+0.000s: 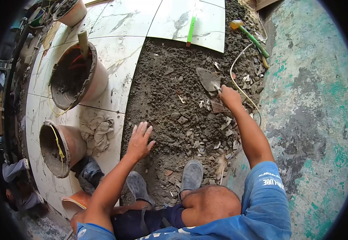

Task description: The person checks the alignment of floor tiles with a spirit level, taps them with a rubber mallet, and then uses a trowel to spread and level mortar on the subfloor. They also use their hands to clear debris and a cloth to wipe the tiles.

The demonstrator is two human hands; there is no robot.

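Observation:
My right hand (229, 97) is closed round the handle of a pointed trowel (207, 80). The trowel's grey, mortar-smeared blade lies low over a bed of dark, crumbly mortar (166, 72), its tip directed up and to the left. Over the same bed, near the edge of the laid tiles, my left hand (140, 143) is open with fingers spread and nothing in it. Several white marble-patterned tiles (122, 52) border the bed at the left and top. Broken tile chips and stones are scattered below the trowel.
A rubber mallet (251, 38) and a pale cable (238, 60) lie along the right wall (310, 100). A bright green strip (191, 30) rests on the top tile. Buckets (98, 78) and a crumpled cloth (96, 130) stand left. Another person (16, 170) is at far left.

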